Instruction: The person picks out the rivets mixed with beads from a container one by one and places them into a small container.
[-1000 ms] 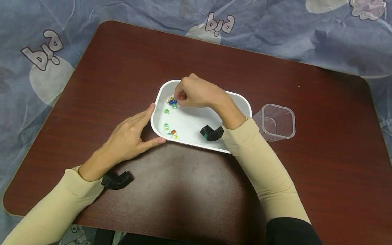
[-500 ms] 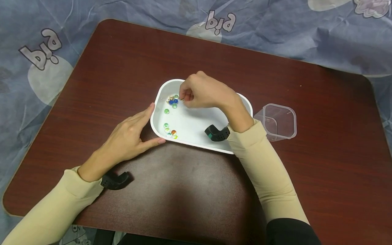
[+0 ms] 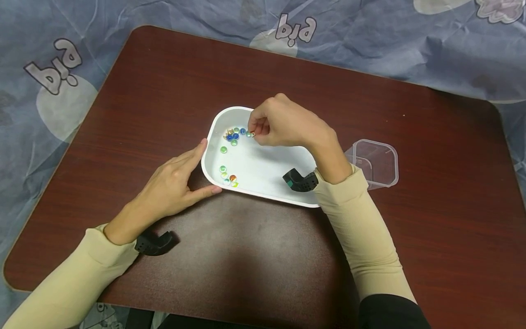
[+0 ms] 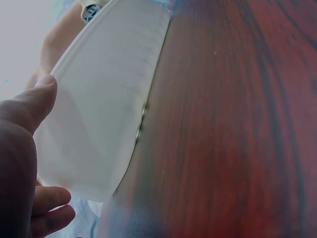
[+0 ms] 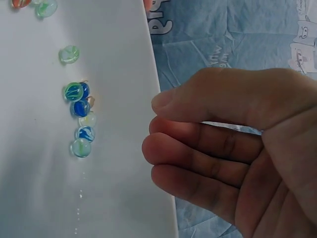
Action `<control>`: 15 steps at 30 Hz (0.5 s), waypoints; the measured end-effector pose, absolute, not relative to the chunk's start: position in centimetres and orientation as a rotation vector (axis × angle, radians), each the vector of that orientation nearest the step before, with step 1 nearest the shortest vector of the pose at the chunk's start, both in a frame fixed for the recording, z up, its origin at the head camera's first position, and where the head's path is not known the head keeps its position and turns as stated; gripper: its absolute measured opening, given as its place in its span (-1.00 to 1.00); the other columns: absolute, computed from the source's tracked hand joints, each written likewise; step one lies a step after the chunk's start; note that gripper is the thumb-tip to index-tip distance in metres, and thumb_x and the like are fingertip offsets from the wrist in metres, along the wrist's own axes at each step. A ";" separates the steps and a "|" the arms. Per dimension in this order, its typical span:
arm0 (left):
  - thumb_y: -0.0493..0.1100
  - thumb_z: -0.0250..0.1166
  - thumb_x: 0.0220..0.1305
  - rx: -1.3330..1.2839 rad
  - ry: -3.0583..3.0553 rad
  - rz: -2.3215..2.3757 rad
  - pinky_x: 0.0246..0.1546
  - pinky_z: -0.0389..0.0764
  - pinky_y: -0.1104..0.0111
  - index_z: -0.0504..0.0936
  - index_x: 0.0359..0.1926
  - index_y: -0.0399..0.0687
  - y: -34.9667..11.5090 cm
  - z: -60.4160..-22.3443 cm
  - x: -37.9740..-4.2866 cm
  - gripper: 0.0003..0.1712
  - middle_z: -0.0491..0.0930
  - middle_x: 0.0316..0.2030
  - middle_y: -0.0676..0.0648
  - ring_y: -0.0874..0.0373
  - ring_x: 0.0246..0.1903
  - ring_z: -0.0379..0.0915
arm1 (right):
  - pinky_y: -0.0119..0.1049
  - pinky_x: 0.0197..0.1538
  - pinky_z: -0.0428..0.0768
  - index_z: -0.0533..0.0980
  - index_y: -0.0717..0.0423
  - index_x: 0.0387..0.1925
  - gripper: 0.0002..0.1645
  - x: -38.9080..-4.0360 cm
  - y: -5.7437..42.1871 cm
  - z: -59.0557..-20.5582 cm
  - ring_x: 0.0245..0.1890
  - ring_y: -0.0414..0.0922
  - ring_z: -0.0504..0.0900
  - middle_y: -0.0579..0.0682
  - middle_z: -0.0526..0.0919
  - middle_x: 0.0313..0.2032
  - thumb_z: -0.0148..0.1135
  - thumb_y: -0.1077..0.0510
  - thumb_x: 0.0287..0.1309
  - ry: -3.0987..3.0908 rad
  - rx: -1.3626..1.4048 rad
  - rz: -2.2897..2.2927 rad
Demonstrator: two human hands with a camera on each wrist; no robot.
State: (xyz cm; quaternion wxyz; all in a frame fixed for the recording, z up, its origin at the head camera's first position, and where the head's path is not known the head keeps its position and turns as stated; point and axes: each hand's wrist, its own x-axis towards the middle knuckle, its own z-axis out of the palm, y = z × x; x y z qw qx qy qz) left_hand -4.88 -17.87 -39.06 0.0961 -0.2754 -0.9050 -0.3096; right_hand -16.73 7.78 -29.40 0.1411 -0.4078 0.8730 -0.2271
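Observation:
A white tray (image 3: 263, 183) lies on the table with several glass marbles (image 3: 235, 136), blue, green and clear, grouped near its far left, among gold bits. More marbles (image 3: 223, 175) sit at the near left corner. My left hand (image 3: 170, 183) rests against the tray's left end, thumb at the near rim, fingers fairly straight; its thumb (image 4: 42, 96) touches the outer wall in the left wrist view. My right hand (image 3: 287, 121) is over the tray's far side, pinching a small gold-and-red piece (image 3: 253, 134), too small to name. The right wrist view hides it behind the curled fingers (image 5: 168, 148).
A clear plastic container (image 3: 374, 163) stands right of the tray, partly behind the right forearm. The dark wooden table (image 3: 164, 91) has a blue printed cloth (image 3: 370, 41) beyond its far edge. Tiny shiny specks (image 5: 78, 208) line the tray floor in the right wrist view.
My right hand has moved right along the tray's far side with the small gold piece at its fingertips, uncovering more marbles. The left hand has stayed against the tray.

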 end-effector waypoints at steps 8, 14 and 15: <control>0.56 -0.06 0.23 -0.824 -2.683 -0.910 0.15 0.43 -0.11 0.16 0.47 -0.32 -17.9 -39.1 -4.9 0.17 0.38 0.29 -0.35 -0.21 0.23 0.40 | -0.38 -0.29 0.56 0.67 0.13 -0.43 -0.86 -15.9 8.1 -28.4 -0.47 -0.23 0.58 -0.11 0.66 -0.48 0.24 0.36 0.05 2.542 -1.220 -0.678; 0.56 -0.06 0.23 -0.824 -2.685 -0.913 0.16 0.43 -0.10 0.15 0.47 -0.32 -17.9 -39.1 -4.9 0.17 0.38 0.29 -0.35 -0.21 0.23 0.40 | -0.35 -0.30 0.55 0.68 0.13 -0.42 -0.87 -15.2 8.7 -27.6 -0.46 -0.23 0.56 -0.12 0.65 -0.49 0.23 0.33 0.10 2.565 -1.209 -0.682; 0.56 -0.06 0.23 -0.821 -2.688 -0.915 0.16 0.43 -0.10 0.15 0.47 -0.32 -18.0 -39.1 -4.9 0.17 0.38 0.30 -0.35 -0.21 0.24 0.40 | -0.35 -0.30 0.55 0.68 0.13 -0.41 -0.87 -15.1 8.9 -27.6 -0.47 -0.23 0.56 -0.12 0.65 -0.49 0.23 0.33 0.10 2.567 -1.210 -0.686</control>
